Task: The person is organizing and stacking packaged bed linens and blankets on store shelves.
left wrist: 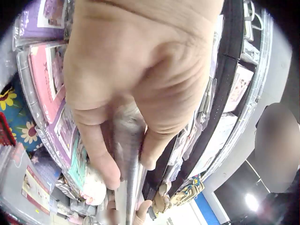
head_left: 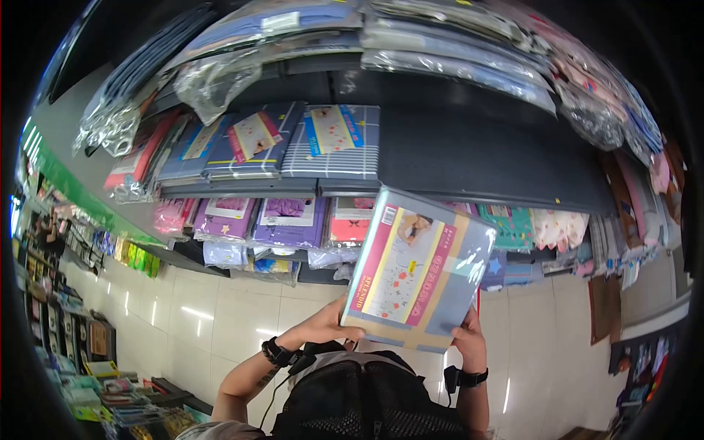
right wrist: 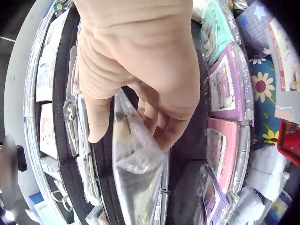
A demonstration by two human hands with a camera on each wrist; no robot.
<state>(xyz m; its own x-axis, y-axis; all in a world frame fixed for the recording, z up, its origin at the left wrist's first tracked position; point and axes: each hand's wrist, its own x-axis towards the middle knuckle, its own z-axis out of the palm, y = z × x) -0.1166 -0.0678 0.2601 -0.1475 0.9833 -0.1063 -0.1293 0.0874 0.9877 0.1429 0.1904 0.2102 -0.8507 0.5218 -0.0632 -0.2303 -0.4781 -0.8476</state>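
Two hands, head view: left hand [head_left: 323, 324] and right hand [head_left: 470, 343] hold the packet [head_left: 441, 282] by its near corners, label [head_left: 400, 268] up, likely for balance and reading. Left wrist: narrow grip across edge. Right wrist: likewise, wrapped corner.

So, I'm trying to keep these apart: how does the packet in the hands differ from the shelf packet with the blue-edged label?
The held packet is gripped by the left hand and right hand; the shelf packet rests on the shelf. The held packet shows tan bands and a pink-edged label; the shelf packet has white stripes and a blue-edged label. Both show blue-grey fabric.
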